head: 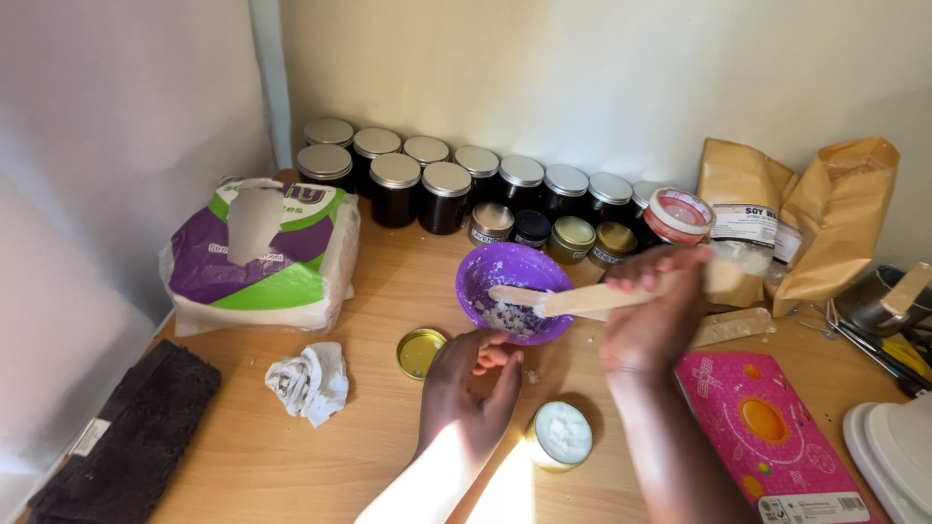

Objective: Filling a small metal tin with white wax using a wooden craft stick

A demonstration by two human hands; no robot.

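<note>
A purple bowl [485, 268] with white flakes in it sits mid-table. My right hand [649, 320] holds a flat wooden stick [582, 299] whose tip reaches into the bowl among the flakes. My left hand [468, 393] rests just in front of the bowl, fingers loosely curled, touching or nearly touching its near rim; it holds nothing that I can see. A small open gold tin [561, 436] filled with white wax stands near my left wrist. A gold lid [419, 351] lies left of my left hand.
Several dark jars with silver lids [447, 189] and small gold tins [573, 239] line the wall. Two brown paper bags [835, 209] stand at right. A tissue pack [262, 254], crumpled tissue [311, 380], dark cloth [131, 442], pink box [772, 432] and metal pitcher [879, 301] surround the workspace.
</note>
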